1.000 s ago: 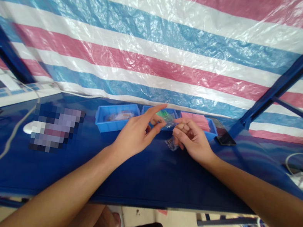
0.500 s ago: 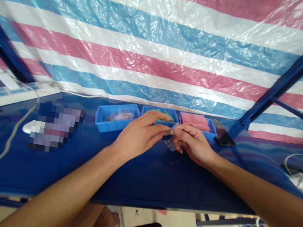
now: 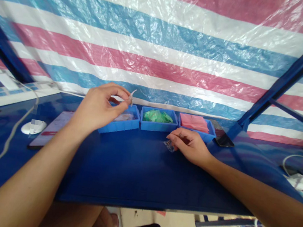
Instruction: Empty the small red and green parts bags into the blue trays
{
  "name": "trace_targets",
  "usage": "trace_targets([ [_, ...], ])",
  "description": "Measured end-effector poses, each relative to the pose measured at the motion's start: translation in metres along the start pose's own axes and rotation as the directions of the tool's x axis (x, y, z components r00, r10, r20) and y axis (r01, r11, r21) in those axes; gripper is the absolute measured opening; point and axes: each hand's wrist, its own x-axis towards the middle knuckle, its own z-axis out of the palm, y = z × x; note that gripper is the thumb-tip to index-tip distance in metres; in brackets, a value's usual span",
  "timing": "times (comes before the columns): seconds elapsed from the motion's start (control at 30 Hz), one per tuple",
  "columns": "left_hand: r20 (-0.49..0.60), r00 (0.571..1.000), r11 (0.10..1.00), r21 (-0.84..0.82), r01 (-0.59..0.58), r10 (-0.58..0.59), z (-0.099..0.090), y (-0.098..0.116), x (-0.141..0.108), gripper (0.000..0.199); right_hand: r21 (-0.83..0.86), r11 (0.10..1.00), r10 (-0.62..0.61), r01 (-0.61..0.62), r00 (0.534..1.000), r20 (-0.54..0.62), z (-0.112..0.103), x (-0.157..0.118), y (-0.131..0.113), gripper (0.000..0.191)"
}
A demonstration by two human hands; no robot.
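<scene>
My left hand (image 3: 100,106) is raised over the left blue bin, pinching a small whitish plastic strip (image 3: 132,95) between thumb and fingertips. In that left bin (image 3: 118,126) lie clear plastic packets (image 3: 125,117), partly hidden by the hand. My right hand (image 3: 189,145) is low over the table, its fingers closed on a small clear plastic bag (image 3: 169,145) with dark marks. Just beyond it are the middle bin (image 3: 157,127), holding green plastic (image 3: 157,116), and the right bin (image 3: 210,137), holding a stack of pink sheets (image 3: 193,122).
A phone (image 3: 223,137) lies right of the bins on the blue table (image 3: 123,171). To the left are a tablet-like device (image 3: 55,128), a white mouse (image 3: 33,127), a cable (image 3: 7,147) and a power strip (image 3: 11,94). A striped sheet (image 3: 163,49) hangs behind.
My hands have come apart. The left moved left and up to the left bin with the whitish strip; the right stayed near its place with the clear bag. The middle bin is now uncovered.
</scene>
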Motion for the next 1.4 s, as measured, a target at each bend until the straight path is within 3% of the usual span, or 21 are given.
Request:
trace_targets([
  [0.1,0.115,0.993,0.985,0.171,-0.027,0.007,-0.016,-0.021,0.003,0.016,-0.205,0.97,-0.121,0.13,0.991,0.053,-0.002,-0.001,-0.003,0.028],
  [0.17,0.226,0.972,0.962,0.245,-0.124,0.068,-0.019,-0.034,0.002,0.019,-0.349,0.913,-0.184,0.21,0.977,0.107,-0.003,-0.001,-0.005,0.024],
  [0.23,0.354,0.93,0.947,0.254,-0.196,0.097,-0.018,-0.043,0.001,0.029,-0.473,0.84,-0.216,0.268,0.963,0.163,-0.004,-0.001,-0.005,0.019],
  [0.33,0.404,0.912,0.946,0.26,-0.192,0.074,-0.014,-0.046,-0.001,0.04,-0.554,0.765,-0.224,0.327,0.943,0.247,-0.004,0.0,-0.002,0.026],
  [0.43,0.377,0.923,0.937,0.289,-0.197,0.078,-0.011,-0.032,0.0,0.042,-0.523,0.758,-0.249,0.389,0.915,0.318,-0.004,0.001,0.0,0.022],
  [0.57,0.349,0.926,0.937,0.252,-0.242,0.145,-0.001,0.006,-0.002,0.038,-0.521,0.74,-0.276,0.426,0.898,0.343,-0.004,0.002,0.002,0.022],
  [0.7,0.414,0.877,0.932,0.151,-0.33,0.243,0.025,0.044,-0.016,0.037,-0.539,0.717,-0.288,0.442,0.892,0.349,-0.006,0.001,0.003,0.028],
  [0.8,0.423,0.861,0.938,0.064,-0.339,0.283,0.049,0.055,-0.029,0.041,-0.526,0.739,-0.302,0.42,0.905,0.299,-0.007,0.0,0.004,0.026],
  [0.93,0.426,0.869,0.962,-0.005,-0.274,0.25,0.074,0.053,-0.04,0.05,-0.347,0.903,-0.229,0.253,0.967,0.107,-0.005,0.001,0.005,0.016],
  [1.03,0.425,0.882,0.979,-0.065,-0.192,0.201,0.083,0.052,-0.042,0.06,0.035,0.996,-0.084,0.084,0.996,-0.012,-0.002,0.005,0.007,0.013],
  [1.1,0.43,0.888,0.984,-0.141,-0.11,0.161,0.085,0.056,-0.041,0.059,0.272,0.962,0.007,-0.005,1.0,-0.007,0.0,0.007,0.007,0.022],
  [1.17,0.434,0.891,0.974,-0.225,-0.034,0.132,0.084,0.059,-0.039,0.054,0.392,0.918,0.063,-0.063,0.998,0.012,0.001,0.008,0.007,0.029],
  [1.3,0.418,0.9,0.959,-0.282,0.003,0.121,0.084,0.062,-0.04,0.055,0.444,0.889,0.111,-0.113,0.993,0.032,0.003,0.008,0.006,0.031],
  [1.4,0.425,0.896,0.976,-0.216,-0.039,0.13,0.088,0.059,-0.043,0.061,0.437,0.89,0.12,-0.127,0.992,0.044,0.004,0.008,0.007,0.031],
])
